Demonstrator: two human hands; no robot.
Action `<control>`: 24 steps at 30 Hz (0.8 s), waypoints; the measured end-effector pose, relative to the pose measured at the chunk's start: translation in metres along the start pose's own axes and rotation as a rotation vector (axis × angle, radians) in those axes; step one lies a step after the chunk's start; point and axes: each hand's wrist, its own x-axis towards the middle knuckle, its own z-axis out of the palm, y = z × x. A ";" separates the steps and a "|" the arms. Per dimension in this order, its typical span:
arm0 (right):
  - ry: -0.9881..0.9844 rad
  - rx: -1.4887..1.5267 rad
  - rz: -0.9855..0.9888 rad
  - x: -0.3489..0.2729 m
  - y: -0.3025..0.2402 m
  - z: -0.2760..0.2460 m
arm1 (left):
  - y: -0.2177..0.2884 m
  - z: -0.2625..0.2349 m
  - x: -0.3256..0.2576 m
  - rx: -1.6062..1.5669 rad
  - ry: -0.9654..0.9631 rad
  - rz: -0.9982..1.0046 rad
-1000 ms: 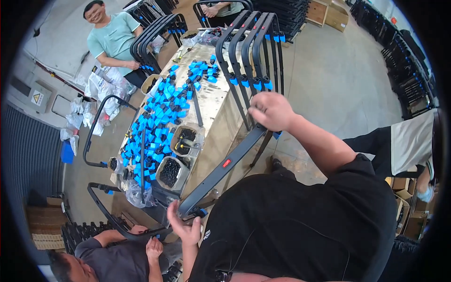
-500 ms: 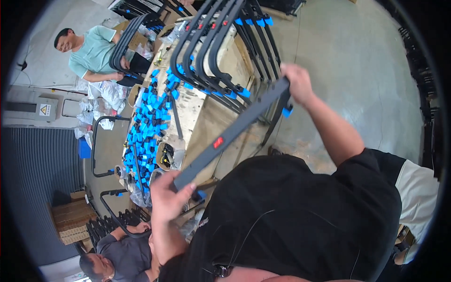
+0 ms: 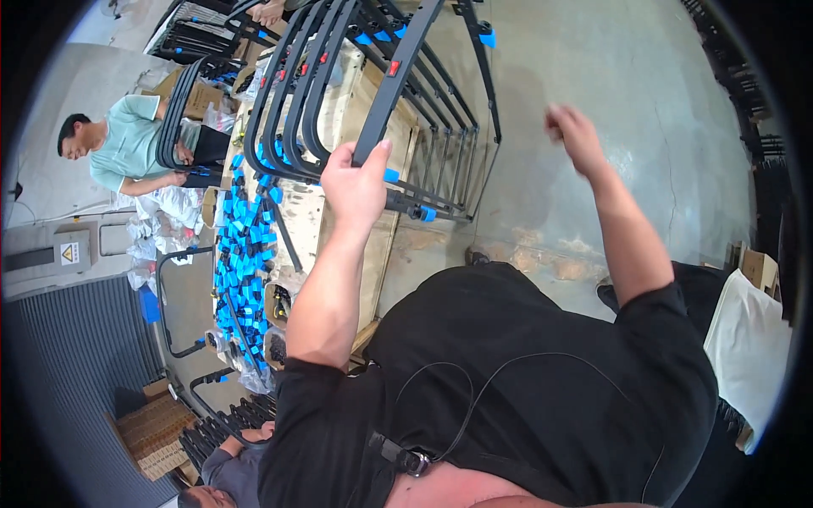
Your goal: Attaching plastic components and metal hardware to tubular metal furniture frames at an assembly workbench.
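Observation:
My left hand (image 3: 356,182) grips the lower end of a black metal frame bar (image 3: 398,76) with a small red mark and holds it against a row of similar black curved frames (image 3: 296,110) with blue end caps leaning on the wooden table (image 3: 373,254). My right hand (image 3: 574,135) is raised over the concrete floor, blurred, holding nothing, fingers loosely curled.
A heap of blue plastic caps (image 3: 241,262) covers the table's left part. A person in a green shirt (image 3: 127,152) handles a frame at the far left. Another person (image 3: 229,474) sits below left by stacked black frames (image 3: 224,423) and cardboard boxes (image 3: 152,432).
The black bar swung from lying across in both hands to upright against the frame row. My right hand let go of it and moved off to the right.

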 end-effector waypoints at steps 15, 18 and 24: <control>-0.314 -0.669 1.031 -0.233 0.256 -0.073 | -0.063 0.008 0.072 0.010 0.153 0.019; -0.167 -0.631 0.950 -0.208 0.262 -0.075 | -0.052 -0.002 0.062 0.087 0.142 -0.002; -0.117 -0.650 0.796 -0.123 0.242 -0.052 | -0.072 -0.055 -0.037 0.474 0.149 0.330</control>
